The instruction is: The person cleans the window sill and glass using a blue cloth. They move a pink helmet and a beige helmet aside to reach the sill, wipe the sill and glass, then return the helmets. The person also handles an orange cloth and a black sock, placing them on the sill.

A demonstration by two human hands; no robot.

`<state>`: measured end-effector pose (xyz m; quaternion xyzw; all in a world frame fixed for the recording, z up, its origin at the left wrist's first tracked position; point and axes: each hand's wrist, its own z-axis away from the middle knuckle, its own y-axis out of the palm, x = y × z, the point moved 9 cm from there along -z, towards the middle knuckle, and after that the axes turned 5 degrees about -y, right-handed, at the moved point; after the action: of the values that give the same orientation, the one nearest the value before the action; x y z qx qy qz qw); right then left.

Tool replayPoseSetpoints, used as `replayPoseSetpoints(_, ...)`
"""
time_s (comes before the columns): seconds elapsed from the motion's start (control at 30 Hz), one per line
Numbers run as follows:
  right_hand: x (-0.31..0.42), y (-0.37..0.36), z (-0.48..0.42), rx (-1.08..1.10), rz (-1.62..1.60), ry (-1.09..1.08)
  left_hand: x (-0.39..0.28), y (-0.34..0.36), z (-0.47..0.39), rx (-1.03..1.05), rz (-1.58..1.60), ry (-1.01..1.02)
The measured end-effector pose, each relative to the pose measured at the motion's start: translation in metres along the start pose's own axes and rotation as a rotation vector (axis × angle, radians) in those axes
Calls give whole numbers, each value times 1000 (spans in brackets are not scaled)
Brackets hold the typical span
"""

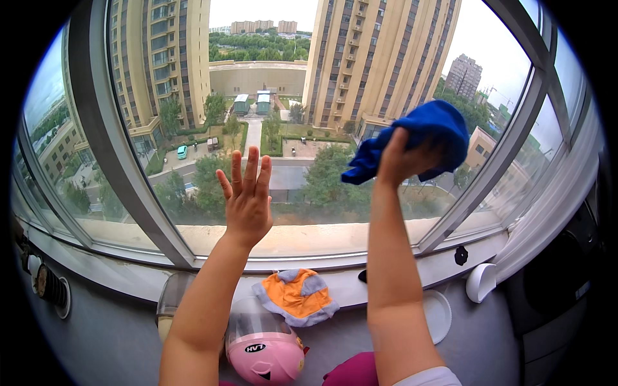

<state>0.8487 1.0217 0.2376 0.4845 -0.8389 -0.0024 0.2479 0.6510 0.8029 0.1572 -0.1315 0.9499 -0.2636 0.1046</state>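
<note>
In the head view, my right hand (408, 159) grips a crumpled blue cloth (434, 125) and holds it up at the right part of the large window pane (285, 193). Whether the cloth touches the glass is hard to tell. My left hand (248, 202) is raised left of the middle of the same pane, fingers spread and nothing in it. Its palm faces the glass; contact cannot be made out. Below, an orange and grey cloth (299, 294) hangs over the inner edge of the white windowsill (347, 289).
A pink helmet (265, 357) with a clear visor sits below the sill, a second helmet (174, 294) partly behind my left forearm. White dish (437, 316), white holder (482, 283) and white curtain (555, 222) are at right. A plant pot (50, 287) stands far left. Grey frames (130, 169) border the pane.
</note>
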Motion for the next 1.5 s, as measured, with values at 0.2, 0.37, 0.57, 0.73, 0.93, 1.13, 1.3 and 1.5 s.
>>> replayPoseSetpoints(0.2,151,19,148,431,-186,-487,0,-56,9,-366,350,69)
replayPoseSetpoints(0.37,145,-5,174,550,-544,-591,-19,-19,11,-53,82,190)
replayPoseSetpoints(0.57,66,-43,123,406,-661,-473,-87,16,-32,44,57,385)
replayPoseSetpoints(0.73,8,-58,103,171,-444,-210,-122,43,-39,135,119,451)
replayPoseSetpoints(0.93,22,-40,118,475,-389,-259,-112,51,2,79,-54,359)
replayPoseSetpoints(1.13,66,-24,168,829,-730,76,-51,43,43,-70,-196,250)
replayPoseSetpoints(1.3,54,-38,105,634,-773,27,-15,-30,-25,-251,-207,184)
replayPoseSetpoints(1.5,-1,-41,97,423,-146,-72,-30,-85,-88,-532,-146,142)
